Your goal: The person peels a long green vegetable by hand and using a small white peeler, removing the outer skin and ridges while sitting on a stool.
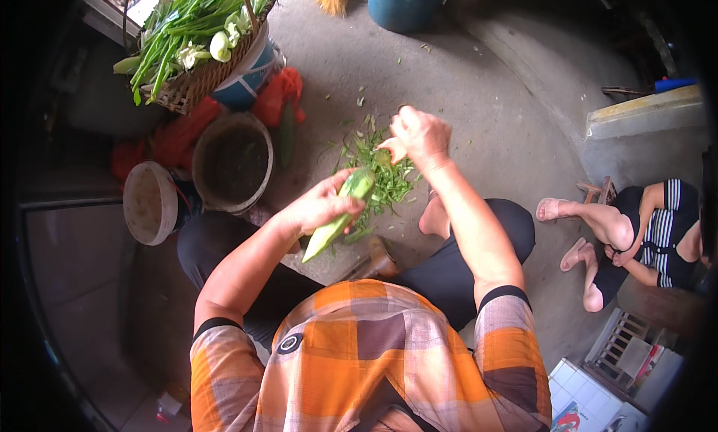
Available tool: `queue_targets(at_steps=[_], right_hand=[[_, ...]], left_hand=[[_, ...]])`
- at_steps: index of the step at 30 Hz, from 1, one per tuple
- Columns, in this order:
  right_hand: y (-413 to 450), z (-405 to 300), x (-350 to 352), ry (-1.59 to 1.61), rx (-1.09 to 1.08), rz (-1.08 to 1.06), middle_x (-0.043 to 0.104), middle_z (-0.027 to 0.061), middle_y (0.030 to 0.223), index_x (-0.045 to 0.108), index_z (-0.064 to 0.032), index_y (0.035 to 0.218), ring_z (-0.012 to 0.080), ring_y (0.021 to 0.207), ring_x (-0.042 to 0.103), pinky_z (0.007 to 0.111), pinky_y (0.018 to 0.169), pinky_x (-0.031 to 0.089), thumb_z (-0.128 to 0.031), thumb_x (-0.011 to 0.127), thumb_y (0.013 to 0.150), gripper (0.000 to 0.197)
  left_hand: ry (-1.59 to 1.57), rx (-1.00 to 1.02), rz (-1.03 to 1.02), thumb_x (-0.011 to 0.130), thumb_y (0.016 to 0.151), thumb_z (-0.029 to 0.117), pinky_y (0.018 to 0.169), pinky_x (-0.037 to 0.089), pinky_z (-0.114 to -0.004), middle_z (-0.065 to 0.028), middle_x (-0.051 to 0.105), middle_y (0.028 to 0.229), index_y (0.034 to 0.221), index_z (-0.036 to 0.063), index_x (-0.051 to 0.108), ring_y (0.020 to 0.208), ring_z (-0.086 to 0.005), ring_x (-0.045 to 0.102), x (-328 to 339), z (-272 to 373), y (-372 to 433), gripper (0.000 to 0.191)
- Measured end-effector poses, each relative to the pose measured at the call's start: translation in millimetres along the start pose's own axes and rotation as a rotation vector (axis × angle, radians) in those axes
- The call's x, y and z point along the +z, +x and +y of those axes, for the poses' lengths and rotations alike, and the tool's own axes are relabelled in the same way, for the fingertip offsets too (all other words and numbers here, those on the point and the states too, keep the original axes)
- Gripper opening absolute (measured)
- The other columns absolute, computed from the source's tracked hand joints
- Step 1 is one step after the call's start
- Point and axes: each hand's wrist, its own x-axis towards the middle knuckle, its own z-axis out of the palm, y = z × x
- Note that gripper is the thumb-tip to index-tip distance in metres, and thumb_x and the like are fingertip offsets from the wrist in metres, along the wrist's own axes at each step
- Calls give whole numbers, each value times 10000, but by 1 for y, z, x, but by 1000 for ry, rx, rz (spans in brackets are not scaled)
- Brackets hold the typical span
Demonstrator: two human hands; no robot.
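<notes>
My left hand point(320, 206) grips a long green gourd or cucumber point(327, 234), its lower end pale where the skin is off and its upper end darker green. Just beyond that upper end, my right hand point(424, 133) is closed around a small peeler point(395, 148) with a pale orange end; most of the tool is hidden by the fingers and blurred. The peeler is apart from the vegetable. Below both hands, a loose heap of green peelings point(392, 182) lies on the concrete floor point(471, 90).
At left stand a wide dark bucket point(233, 199) and a smaller white-rimmed bucket point(134, 207). Behind them are red plastic bags point(280, 95) and a wicker basket point(178, 98) of greens. A blue bin point(401, 8) stands ahead. A seated person point(653, 230) is at right.
</notes>
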Motion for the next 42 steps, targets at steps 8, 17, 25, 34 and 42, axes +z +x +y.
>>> queue_targets(at_steps=[8, 17, 25, 34, 42], right_hand=[[-5, -30, -8, 241, 77, -2, 546, 86, 550, 496, -82, 648, 282, 497, 567, 379, 479, 432, -257, 637, 812, 278], [-3, -33, -21, 268, 136, -24, 580, 59, 600, 504, -99, 656, 272, 552, 587, 386, 505, 448, -291, 636, 820, 285], [-15, -63, -9, 238, -259, 53, 541, 68, 590, 492, -95, 634, 281, 542, 567, 397, 503, 444, -197, 649, 798, 249], [-9, -47, -4, 260, -152, 89, 506, 73, 542, 463, -93, 623, 265, 497, 557, 386, 464, 422, -194, 633, 806, 270], [1, -16, -9, 171, 74, 18, 564, 71, 577, 494, -87, 642, 248, 513, 579, 358, 468, 432, -228, 642, 813, 267]], left_hand=[[73, 38, 37, 644, 792, 143, 575, 479, -249, -26, 556, 838, 1337, 74, 348, 633, -109, 539, -5, 0, 1, 625], [-306, -175, 205, 327, 945, 550, 569, 445, -287, -62, 581, 825, 1097, 127, 547, 672, -167, 544, -14, -2, 12, 501], [-338, -214, 302, 353, 950, 518, 527, 433, -306, -73, 566, 803, 986, 82, 550, 639, -183, 517, -14, -16, 24, 479], [-540, -208, 207, 360, 946, 509, 542, 414, -308, -79, 548, 794, 977, 77, 546, 611, -185, 487, -15, -7, 18, 471], [-435, -261, 187, 335, 949, 521, 549, 417, -322, -72, 543, 786, 991, 96, 555, 607, -191, 486, -6, 0, 14, 481]])
